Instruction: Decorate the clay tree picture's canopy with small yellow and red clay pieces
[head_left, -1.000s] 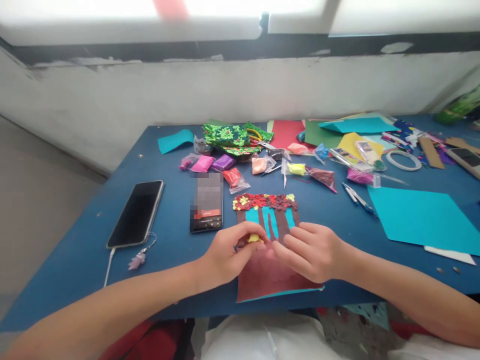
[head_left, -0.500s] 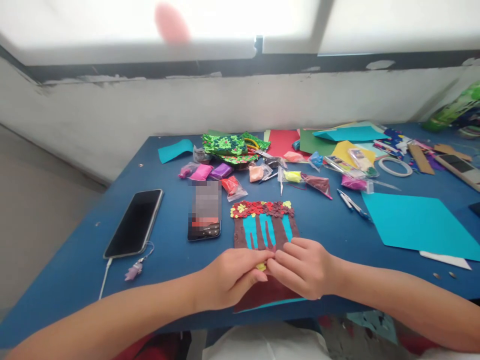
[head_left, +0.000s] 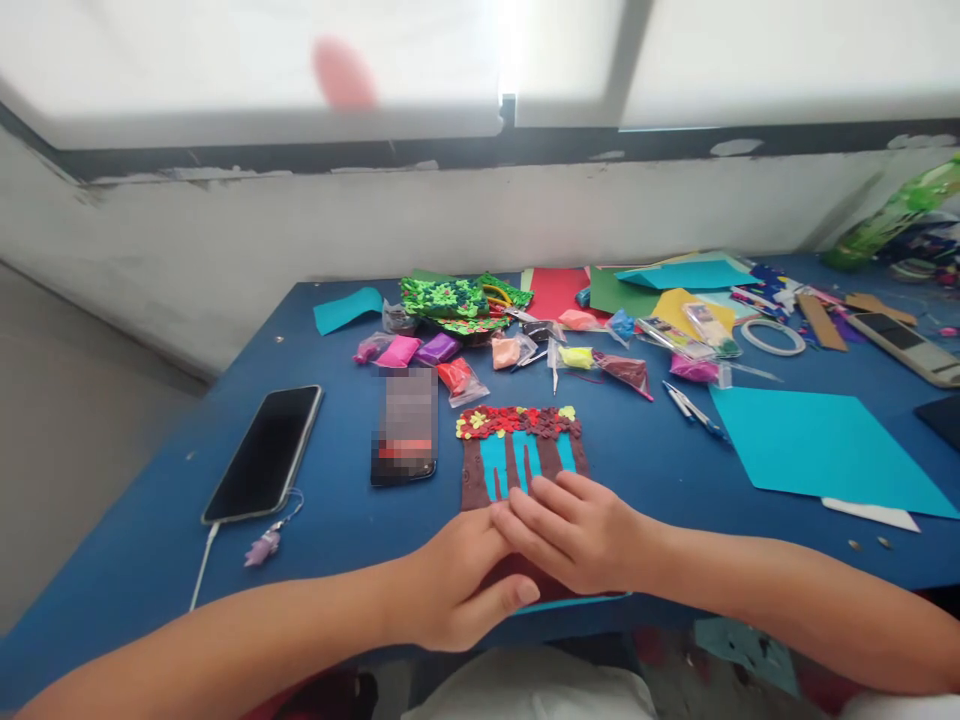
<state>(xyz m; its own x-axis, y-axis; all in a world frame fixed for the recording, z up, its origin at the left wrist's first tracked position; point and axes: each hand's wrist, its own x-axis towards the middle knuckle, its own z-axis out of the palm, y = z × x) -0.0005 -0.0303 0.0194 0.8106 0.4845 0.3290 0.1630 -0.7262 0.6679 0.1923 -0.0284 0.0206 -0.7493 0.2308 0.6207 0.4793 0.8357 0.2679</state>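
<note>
While lapped together near the front edge of the blue table (head_left: 652, 475), right hand (head_left: 574, 530) on top of left hand (head_left: 457, 575). Right fingers side by side, laid across the left fingers and hiding most of them; left thumb apart from the rest, pointing rightward. Grip uncertain: impossible to tell from this view any object pressed between the palms. Directly beneath and just beyond both hands, a flat clay picture (head_left: 525, 460), long axis apparently running away from the body. Right hand more fully over the picture, left hand mostly toward its left side; contact with its surface not clear.

Across the picture's far end, a bumpy band of small rounded petals (head_left: 517, 421) in red, maroon and yellow. Nearer, matte brown stripes of uneven width over smooth bright blue, with a thin blue strip along the near edge. Farther back, soft lumps in clear, crinkled plastic: a red clay packet (head_left: 457, 380), a yellow clay packet (head_left: 576, 357), a brown clay packet (head_left: 622, 370). Well to the left, a glossy dark phone (head_left: 264, 453) with white cable (head_left: 202, 565) and lilac charm (head_left: 262, 547); to the right, a flat turquoise sheet (head_left: 817, 440).
</note>
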